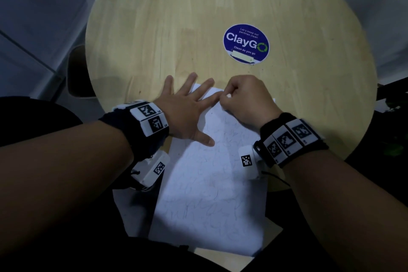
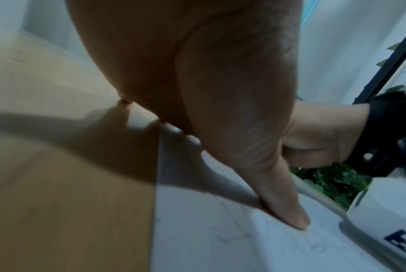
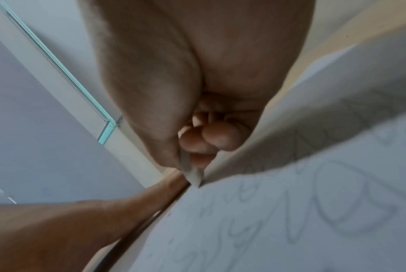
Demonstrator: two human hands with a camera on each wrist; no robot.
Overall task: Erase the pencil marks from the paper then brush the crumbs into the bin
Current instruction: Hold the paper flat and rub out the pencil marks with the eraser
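Paper (image 1: pixel 212 183), scribbled with pencil marks, is laid at the counter's (image 1: pixel 198 17) near edge, overhanging it. It is pinned by the spread left hand (image 1: pixel 185 115) so that it cannot slide while an eraser (image 3: pixel 192 173) is pinched in the right hand (image 1: pixel 245 99) at its far corner.

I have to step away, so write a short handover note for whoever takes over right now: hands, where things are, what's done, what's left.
Left hand: flat, fingers spread, pressing the top left of the paper onto the round wooden table.
Right hand: fingers pinch a small white eraser, its tip on the paper near the far edge.
Paper: lies at the near edge of the table and overhangs it. Pencil marks cover most of the sheet.
Done: little that shows; erasing is under way at the top.
Left: erase the rest, then brush crumbs into the bin. No bin is in view.
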